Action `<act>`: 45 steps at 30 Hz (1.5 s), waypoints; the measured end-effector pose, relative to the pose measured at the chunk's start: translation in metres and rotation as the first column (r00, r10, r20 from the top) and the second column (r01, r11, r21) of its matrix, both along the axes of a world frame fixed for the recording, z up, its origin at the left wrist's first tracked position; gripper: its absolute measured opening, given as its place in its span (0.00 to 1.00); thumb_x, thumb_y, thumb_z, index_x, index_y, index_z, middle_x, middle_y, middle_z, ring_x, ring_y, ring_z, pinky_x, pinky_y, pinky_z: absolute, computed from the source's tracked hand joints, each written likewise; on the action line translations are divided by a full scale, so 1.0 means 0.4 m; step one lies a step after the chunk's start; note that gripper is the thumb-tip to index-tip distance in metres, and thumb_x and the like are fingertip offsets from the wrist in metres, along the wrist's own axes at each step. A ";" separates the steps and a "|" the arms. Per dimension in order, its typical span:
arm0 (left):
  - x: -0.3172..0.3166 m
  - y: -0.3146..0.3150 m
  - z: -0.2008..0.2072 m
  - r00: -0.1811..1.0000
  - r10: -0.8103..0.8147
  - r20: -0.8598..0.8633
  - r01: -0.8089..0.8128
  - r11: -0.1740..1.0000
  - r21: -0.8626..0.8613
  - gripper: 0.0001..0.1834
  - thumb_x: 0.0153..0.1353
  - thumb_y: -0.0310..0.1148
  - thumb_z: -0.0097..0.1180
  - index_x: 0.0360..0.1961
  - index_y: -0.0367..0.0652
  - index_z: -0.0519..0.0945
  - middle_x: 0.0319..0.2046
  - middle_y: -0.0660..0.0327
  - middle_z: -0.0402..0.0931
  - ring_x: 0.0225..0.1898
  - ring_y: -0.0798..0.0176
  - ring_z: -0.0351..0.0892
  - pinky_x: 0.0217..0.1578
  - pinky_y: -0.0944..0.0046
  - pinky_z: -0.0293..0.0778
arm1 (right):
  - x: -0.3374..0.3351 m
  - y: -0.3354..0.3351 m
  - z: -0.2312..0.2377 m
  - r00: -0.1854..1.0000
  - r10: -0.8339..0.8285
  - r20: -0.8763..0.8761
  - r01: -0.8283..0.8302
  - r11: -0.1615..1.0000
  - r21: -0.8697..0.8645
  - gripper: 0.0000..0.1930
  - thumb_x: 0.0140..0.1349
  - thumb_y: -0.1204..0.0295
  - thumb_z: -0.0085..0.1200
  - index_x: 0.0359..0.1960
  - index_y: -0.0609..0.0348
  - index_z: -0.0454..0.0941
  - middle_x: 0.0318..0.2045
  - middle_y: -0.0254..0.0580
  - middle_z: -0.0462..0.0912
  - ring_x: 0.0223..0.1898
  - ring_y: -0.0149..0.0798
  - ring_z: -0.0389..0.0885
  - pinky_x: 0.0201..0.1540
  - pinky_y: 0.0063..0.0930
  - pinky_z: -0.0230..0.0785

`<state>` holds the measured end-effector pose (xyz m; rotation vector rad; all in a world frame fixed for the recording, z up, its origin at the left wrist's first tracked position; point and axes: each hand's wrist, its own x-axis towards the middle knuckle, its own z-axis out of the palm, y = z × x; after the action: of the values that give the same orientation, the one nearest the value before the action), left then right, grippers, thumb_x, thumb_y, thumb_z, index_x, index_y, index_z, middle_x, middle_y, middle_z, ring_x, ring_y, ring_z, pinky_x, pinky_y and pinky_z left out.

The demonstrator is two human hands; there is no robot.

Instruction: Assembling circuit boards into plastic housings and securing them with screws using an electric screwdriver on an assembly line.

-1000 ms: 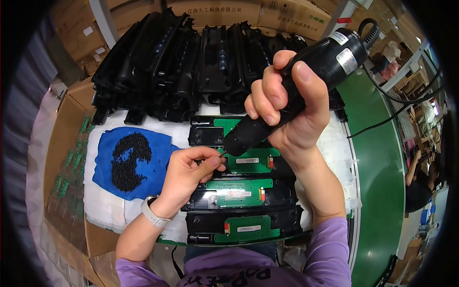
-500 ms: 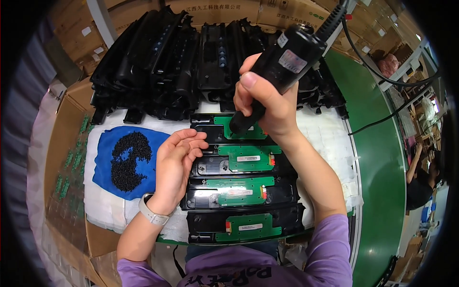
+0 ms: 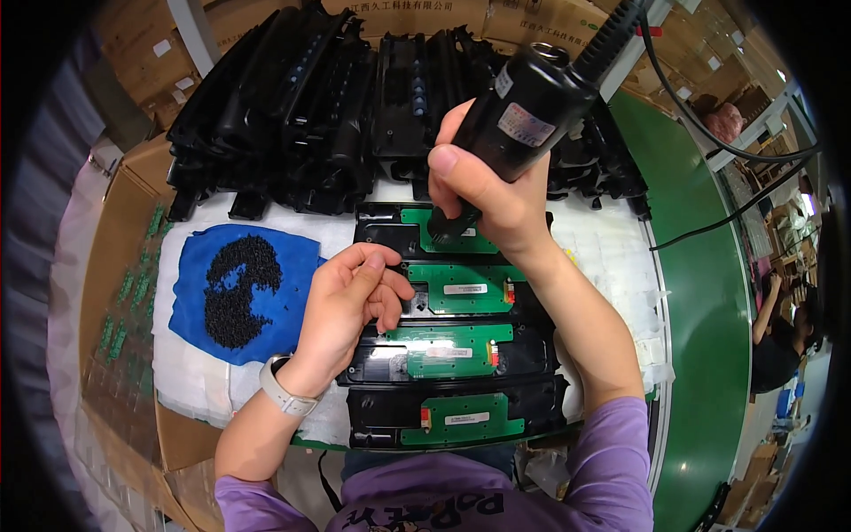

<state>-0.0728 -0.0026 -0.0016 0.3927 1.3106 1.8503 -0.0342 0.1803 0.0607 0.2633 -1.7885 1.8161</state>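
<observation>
The black corded power driver [image 3: 496, 137] is leaning with its nose over the green circuit board [image 3: 479, 243] on the farthest black panel [image 3: 383, 236]; the right hand [image 3: 512, 202] is gripping its body firmly; the left hand [image 3: 346, 288] is curling loosely over the left end of the second panel [image 3: 415, 309], apart from the right. Compared with half a second ago, the driver is keeping to the same board, while the left hand is reaching farther right with its fingers bending; the driver is probably working without that hand's guidance. The nose is hiding its own tip, so contact with the board is remaining uncertain; whether the left fingers are pinching anything, I cannot tell. Farther out, two more panels [image 3: 379, 363] are lying on the white-covered desk [image 3: 612, 257]; small black pieces [image 3: 232, 321] are resting on a blue cloth [image 3: 189, 284]; black housings [image 3: 328, 133] are crowding the back, the driver partly covering them.
</observation>
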 end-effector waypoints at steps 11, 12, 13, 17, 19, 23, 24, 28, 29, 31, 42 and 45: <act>0.001 -0.004 0.020 0.992 -0.083 0.092 0.078 0.996 0.052 0.13 0.69 0.37 0.40 0.35 0.38 0.70 0.11 0.70 0.57 0.10 0.77 0.48 0.12 0.77 0.46 | -0.031 -0.010 -0.009 0.999 0.017 -0.043 -0.012 0.994 0.106 0.08 0.51 0.75 0.58 0.20 0.61 0.71 0.10 0.31 0.70 0.12 0.23 0.68 0.15 0.16 0.57; 0.001 -0.003 0.021 0.987 -0.092 0.128 0.083 0.994 0.073 0.11 0.68 0.35 0.41 0.35 0.39 0.70 0.11 0.71 0.55 0.09 0.77 0.46 0.12 0.77 0.45 | -0.029 -0.007 -0.006 0.999 0.025 -0.034 -0.022 0.995 0.098 0.08 0.51 0.75 0.58 0.20 0.61 0.71 0.10 0.30 0.70 0.12 0.23 0.68 0.15 0.16 0.57; 0.000 -0.005 0.019 0.988 -0.092 0.122 0.084 0.994 0.073 0.11 0.68 0.35 0.41 0.35 0.39 0.70 0.11 0.71 0.55 0.09 0.77 0.46 0.12 0.77 0.45 | -0.025 -0.007 -0.006 0.999 0.025 -0.040 -0.021 0.995 0.099 0.08 0.51 0.75 0.58 0.20 0.61 0.71 0.10 0.30 0.70 0.12 0.23 0.68 0.15 0.16 0.57; 0.004 -0.008 0.013 0.981 -0.072 0.182 0.055 0.994 0.096 0.06 0.65 0.30 0.43 0.36 0.39 0.70 0.16 0.68 0.62 0.15 0.76 0.53 0.16 0.76 0.51 | -0.005 -0.018 -0.004 1.000 -0.012 -0.007 0.013 0.998 0.067 0.09 0.48 0.72 0.63 0.24 0.62 0.75 0.16 0.29 0.75 0.19 0.22 0.72 0.22 0.17 0.63; 0.005 -0.007 0.014 0.974 -0.060 0.220 0.038 0.994 0.106 0.05 0.64 0.29 0.43 0.36 0.39 0.70 0.19 0.67 0.64 0.16 0.76 0.56 0.18 0.76 0.53 | 0.017 -0.011 0.019 0.999 0.042 0.032 -0.040 0.998 -0.053 0.08 0.49 0.74 0.62 0.24 0.62 0.74 0.14 0.30 0.74 0.14 0.22 0.70 0.20 0.19 0.62; 0.004 -0.007 0.012 0.983 -0.021 0.181 -0.004 0.990 0.139 0.05 0.62 0.25 0.49 0.39 0.38 0.73 0.26 0.62 0.74 0.22 0.73 0.68 0.24 0.75 0.64 | 0.044 0.025 0.044 0.971 0.180 -0.157 -0.218 0.937 -0.274 0.12 0.61 0.63 0.46 0.38 0.58 0.69 0.15 0.30 0.65 0.13 0.27 0.63 0.22 0.27 0.62; 0.004 -0.007 0.012 0.992 -0.009 0.128 -0.006 0.993 0.117 0.07 0.61 0.25 0.51 0.40 0.37 0.74 0.28 0.61 0.77 0.24 0.71 0.73 0.27 0.75 0.68 | 0.051 0.026 0.056 0.955 0.207 -0.210 -0.271 0.898 -0.347 0.13 0.62 0.61 0.44 0.39 0.56 0.69 0.15 0.29 0.64 0.13 0.27 0.62 0.24 0.28 0.62; 0.006 -0.009 0.013 0.999 -0.022 0.047 0.018 0.997 0.077 0.09 0.62 0.27 0.53 0.43 0.36 0.75 0.33 0.57 0.80 0.30 0.68 0.79 0.32 0.72 0.74 | 0.056 0.024 0.073 0.928 0.215 -0.305 -0.350 0.784 -0.513 0.10 0.60 0.64 0.47 0.36 0.57 0.70 0.13 0.34 0.66 0.12 0.31 0.66 0.21 0.29 0.63; 0.007 -0.009 0.014 0.998 -0.037 0.044 0.033 0.996 0.089 0.10 0.62 0.28 0.53 0.43 0.36 0.75 0.33 0.57 0.80 0.32 0.67 0.80 0.34 0.72 0.75 | 0.058 0.021 0.072 0.929 0.213 -0.304 -0.348 0.785 -0.513 0.10 0.60 0.64 0.47 0.36 0.57 0.70 0.13 0.34 0.66 0.12 0.31 0.66 0.21 0.29 0.63; 0.008 -0.009 0.015 0.998 -0.053 0.041 0.049 0.994 0.100 0.10 0.62 0.28 0.53 0.44 0.35 0.75 0.34 0.56 0.80 0.33 0.67 0.81 0.35 0.72 0.76 | 0.057 0.011 0.068 0.934 0.205 -0.293 -0.334 0.793 -0.510 0.11 0.59 0.64 0.48 0.36 0.58 0.70 0.13 0.35 0.67 0.12 0.31 0.66 0.21 0.30 0.63; 0.012 -0.008 0.002 0.998 -0.042 -0.035 0.046 0.994 0.098 0.09 0.60 0.22 0.54 0.42 0.33 0.75 0.34 0.52 0.80 0.34 0.64 0.82 0.36 0.70 0.77 | 0.061 -0.002 0.061 0.935 0.224 -0.274 -0.341 0.783 -0.521 0.11 0.58 0.65 0.50 0.35 0.59 0.69 0.13 0.36 0.67 0.11 0.31 0.66 0.20 0.29 0.63; 0.022 -0.006 0.007 0.995 -0.029 -0.099 0.036 0.997 0.069 0.09 0.59 0.21 0.54 0.41 0.31 0.75 0.34 0.52 0.80 0.34 0.63 0.82 0.36 0.70 0.77 | 0.066 -0.002 0.062 0.965 0.204 -0.167 -0.258 0.855 -0.449 0.12 0.63 0.60 0.43 0.38 0.55 0.70 0.15 0.30 0.66 0.13 0.27 0.63 0.24 0.27 0.62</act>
<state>-0.0640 -0.0051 0.0014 0.5449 1.2986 1.8737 -0.0077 0.1793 0.0853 0.3936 -1.2268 2.2893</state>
